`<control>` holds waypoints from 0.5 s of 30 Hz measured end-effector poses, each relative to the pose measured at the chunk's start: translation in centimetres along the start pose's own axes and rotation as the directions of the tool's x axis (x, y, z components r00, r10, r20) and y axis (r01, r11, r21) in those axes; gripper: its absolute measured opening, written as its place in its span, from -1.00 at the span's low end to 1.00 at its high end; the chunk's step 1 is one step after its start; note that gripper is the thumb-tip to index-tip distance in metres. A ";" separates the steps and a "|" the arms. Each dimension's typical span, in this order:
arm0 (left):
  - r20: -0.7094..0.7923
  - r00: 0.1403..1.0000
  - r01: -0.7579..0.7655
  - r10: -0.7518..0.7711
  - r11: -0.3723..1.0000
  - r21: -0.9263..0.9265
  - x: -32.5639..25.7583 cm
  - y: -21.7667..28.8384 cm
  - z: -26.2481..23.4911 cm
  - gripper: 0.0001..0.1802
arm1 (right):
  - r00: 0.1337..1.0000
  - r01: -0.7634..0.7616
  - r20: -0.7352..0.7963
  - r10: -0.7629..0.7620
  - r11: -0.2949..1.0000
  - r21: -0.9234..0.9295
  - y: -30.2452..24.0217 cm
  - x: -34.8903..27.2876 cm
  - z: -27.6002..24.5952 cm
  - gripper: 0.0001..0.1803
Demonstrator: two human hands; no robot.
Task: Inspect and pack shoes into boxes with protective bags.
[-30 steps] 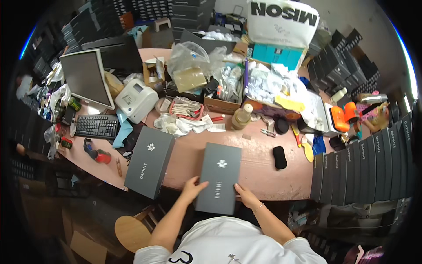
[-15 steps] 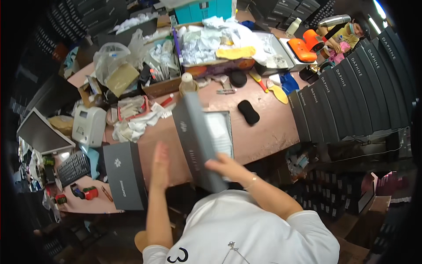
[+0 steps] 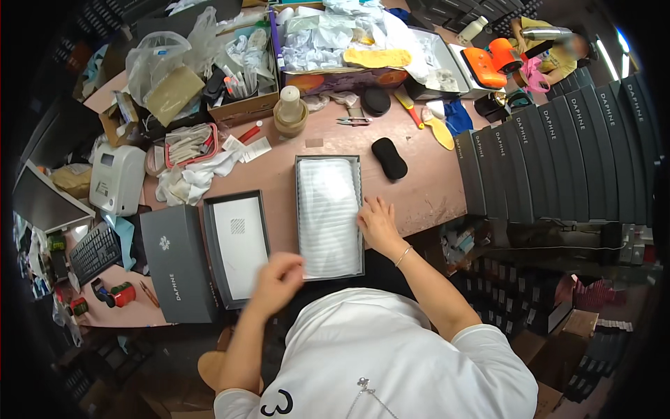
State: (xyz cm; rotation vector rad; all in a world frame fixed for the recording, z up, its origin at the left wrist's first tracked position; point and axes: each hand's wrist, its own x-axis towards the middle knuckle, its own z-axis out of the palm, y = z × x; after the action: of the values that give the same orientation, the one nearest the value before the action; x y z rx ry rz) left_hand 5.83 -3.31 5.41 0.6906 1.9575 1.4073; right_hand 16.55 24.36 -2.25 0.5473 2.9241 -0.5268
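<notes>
An open grey shoebox lies on the pink table in front of me. White tissue paper covers whatever is inside it. At the box's right wall rests my right hand, fingers apart and touching the edge. My left hand is between the box and its lid, fingers curled and blurred by motion; no object shows in it. The grey lid lies with its white inner side up, left of the box. Beside the lid is a closed grey shoebox.
A black oval pad lies right of the box. Beyond are thread snips, a tape roll and a carton of crumpled paper. A row of grey shoeboxes lines the right. A co-worker sits at the far right.
The lid has gone from above the box to the table on its left, turned inside up. My left hand has moved right and nearer; my right hand has shifted slightly up and right.
</notes>
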 end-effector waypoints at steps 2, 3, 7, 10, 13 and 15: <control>0.434 0.900 0.001 0.043 0.995 -0.101 0.0 0.8 3.9 -0.69 | 0.999 -0.031 -0.019 0.032 0.998 0.057 -1.1 0.3 -0.5 -0.62; 0.548 0.836 -0.027 0.038 0.999 -0.029 0.4 1.2 5.6 -0.66 | 0.997 -0.036 -0.061 0.042 0.995 0.096 -2.0 0.2 -0.8 -0.66; 0.562 0.814 -0.129 0.147 0.989 -0.072 2.3 1.6 9.4 -0.61 | 0.991 -0.112 -0.054 0.123 0.979 0.172 -2.3 1.1 -0.6 -0.76; 0.584 0.800 -0.114 0.140 0.990 -0.082 2.7 2.0 9.5 -0.61 | 0.980 -0.003 -0.193 0.055 0.966 0.257 -2.5 0.9 -1.8 -0.81; 0.689 0.705 -0.250 0.171 0.968 0.016 3.8 1.2 13.0 -0.60 | 0.992 -0.081 0.124 0.024 0.875 0.478 -7.7 1.4 -7.2 -0.82; 0.679 0.649 -0.361 0.344 0.924 -0.123 3.2 -1.3 16.7 -0.59 | 0.933 0.020 0.195 -0.303 0.582 0.813 -14.3 1.0 -8.7 -0.72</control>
State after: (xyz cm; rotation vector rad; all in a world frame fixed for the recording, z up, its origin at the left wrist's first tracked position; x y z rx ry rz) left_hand 16.03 9.12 -0.42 1.4406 1.2673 1.0846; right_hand 9.91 15.33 10.15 0.2014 2.2787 -1.8208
